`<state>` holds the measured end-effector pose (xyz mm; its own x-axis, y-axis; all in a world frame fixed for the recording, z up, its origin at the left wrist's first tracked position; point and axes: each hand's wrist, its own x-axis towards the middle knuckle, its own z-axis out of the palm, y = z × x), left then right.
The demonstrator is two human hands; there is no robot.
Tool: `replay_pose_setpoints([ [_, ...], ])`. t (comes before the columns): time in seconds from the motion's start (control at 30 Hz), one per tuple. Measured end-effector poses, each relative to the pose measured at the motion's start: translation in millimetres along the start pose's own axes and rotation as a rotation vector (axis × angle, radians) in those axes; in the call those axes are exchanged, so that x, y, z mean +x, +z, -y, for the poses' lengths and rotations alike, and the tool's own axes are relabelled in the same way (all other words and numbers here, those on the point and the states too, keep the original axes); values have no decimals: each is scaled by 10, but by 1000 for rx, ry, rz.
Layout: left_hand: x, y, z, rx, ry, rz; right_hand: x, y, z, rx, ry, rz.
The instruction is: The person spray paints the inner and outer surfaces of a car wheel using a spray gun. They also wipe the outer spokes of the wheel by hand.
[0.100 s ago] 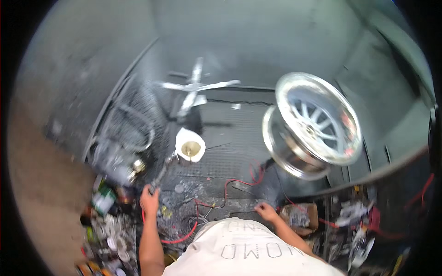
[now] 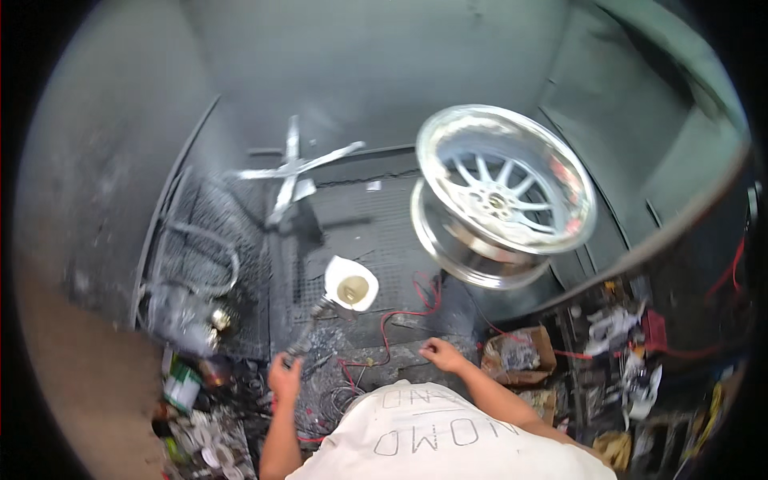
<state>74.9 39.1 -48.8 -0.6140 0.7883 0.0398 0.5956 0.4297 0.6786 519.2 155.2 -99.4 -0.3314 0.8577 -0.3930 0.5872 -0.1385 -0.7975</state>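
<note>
My left hand (image 2: pixel 286 373) grips a metal spray gun (image 2: pixel 312 324) with a white cup (image 2: pixel 350 282) of pale beige liquid at its far end. My right hand (image 2: pixel 440 354) is low in front of me, fingers curled; anything between them is too small to make out. Above it, to the right, a chrome wheel rim (image 2: pixel 496 196) with silver spokes sits tilted, its support mostly hidden. A red hose (image 2: pixel 387 328) winds across the littered floor between my hands.
A grey booth wall (image 2: pixel 336 64) curves around. A cross-shaped silvery stand (image 2: pixel 290 170) is at the back left, beside bent tubing (image 2: pixel 228 264). Cans (image 2: pixel 182 388), rags and other clutter lie lower left; a cardboard box (image 2: pixel 520 352) and more clutter lie lower right.
The spray gun and cup in my left hand have moved right, toward the wheel rim. The surroundings appear shifted left in the picture as my head turns; my right hand also appears further left.
</note>
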Motion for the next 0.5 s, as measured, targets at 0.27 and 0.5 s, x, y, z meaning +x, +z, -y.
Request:
replay_pose_setpoints([
  [0.27,-1200,1112,-1457,-113,94,624,-619,-119,275,576,162,-192],
  [0.5,-1802,2071,-2073,-404,181,893,-745,-803,-182,580,151,-803],
])
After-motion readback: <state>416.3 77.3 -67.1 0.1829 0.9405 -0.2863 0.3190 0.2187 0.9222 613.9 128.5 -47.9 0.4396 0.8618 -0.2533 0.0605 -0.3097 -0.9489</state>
